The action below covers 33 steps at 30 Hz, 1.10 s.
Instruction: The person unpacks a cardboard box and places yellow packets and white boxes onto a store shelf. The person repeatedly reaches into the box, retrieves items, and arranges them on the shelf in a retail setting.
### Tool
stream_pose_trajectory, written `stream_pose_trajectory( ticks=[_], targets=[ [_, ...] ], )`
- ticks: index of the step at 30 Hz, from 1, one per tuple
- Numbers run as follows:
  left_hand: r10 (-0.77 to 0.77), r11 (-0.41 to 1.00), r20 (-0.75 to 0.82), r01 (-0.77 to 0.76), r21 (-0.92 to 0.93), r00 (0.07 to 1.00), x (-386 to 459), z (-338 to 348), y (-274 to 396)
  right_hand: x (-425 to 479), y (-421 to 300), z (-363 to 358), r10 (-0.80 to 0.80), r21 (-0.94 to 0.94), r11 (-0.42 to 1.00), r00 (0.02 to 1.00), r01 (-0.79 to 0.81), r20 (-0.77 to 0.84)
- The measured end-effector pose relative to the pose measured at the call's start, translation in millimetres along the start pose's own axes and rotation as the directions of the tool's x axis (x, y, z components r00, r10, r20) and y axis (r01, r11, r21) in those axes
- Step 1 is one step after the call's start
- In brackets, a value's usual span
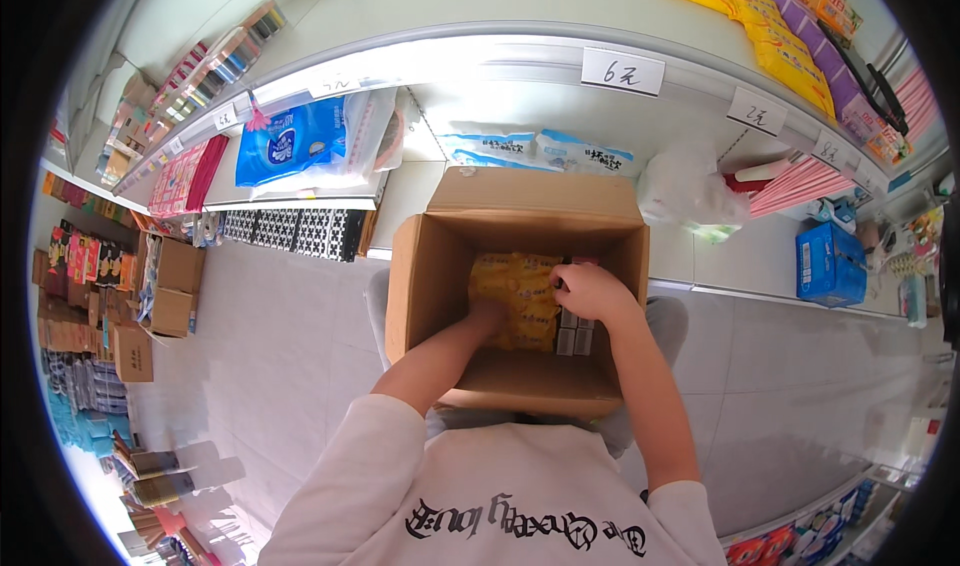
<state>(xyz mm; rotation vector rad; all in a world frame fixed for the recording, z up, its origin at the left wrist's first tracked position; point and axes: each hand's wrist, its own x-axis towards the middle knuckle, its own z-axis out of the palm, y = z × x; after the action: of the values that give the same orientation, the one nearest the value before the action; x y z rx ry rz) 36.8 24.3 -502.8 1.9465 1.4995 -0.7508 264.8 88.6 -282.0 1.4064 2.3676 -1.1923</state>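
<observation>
Before me stands an open cardboard box [525,192], its flaps spread, between my knees. Yellow printed packets [531,324] fill most of its bottom. Along the right inner wall runs a row of small dark boxes with pale ends [574,341]. My left hand [491,317] reaches down onto the left part of the yellow packets; its fingers are blurred and partly lost against them. Over the row of small boxes, my right hand [589,290] is bent with thumb and fingertips close together at the packets' right edge. Whether it grips anything is hidden.
A shelf edge [510,50] with price cards runs across, just beyond the box. Blue-and-white packs [585,153] and a white plastic bag [686,187] lie on the lower shelf. A blue carton [831,264] stands right; an open carton [174,285] stands left.
</observation>
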Motion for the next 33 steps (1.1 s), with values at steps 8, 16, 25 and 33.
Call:
stream_pose_trajectory(
  ticks=[8,16,25,33],
  targets=[
    [0.251,0.908,-0.236,-0.144,0.394,0.939,-27.2,-90.5,46.4,4.2,4.6,-0.5,-0.074,-0.012,0.997,0.995,0.073,-0.067],
    [0.342,0.886,-0.539,-0.455,-0.088,0.770,-144.2,-241.2,26.9,-9.7,-11.7,-32.0,-0.219,0.338,0.893,0.944,0.296,-0.246],
    [0.059,0.478,-0.776,-0.701,-0.530,0.628,-173.1,-239.1,19.3,-17.9,-6.8,-32.7,-0.065,0.664,0.586,0.844,0.464,-0.533],
    [0.011,0.526,-0.935,-0.797,-0.296,0.354,-169.3,-232.4,18.2,-23.9,-15.4,-33.7,-0.078,0.693,0.561,0.863,0.452,-0.499]
  ],
)
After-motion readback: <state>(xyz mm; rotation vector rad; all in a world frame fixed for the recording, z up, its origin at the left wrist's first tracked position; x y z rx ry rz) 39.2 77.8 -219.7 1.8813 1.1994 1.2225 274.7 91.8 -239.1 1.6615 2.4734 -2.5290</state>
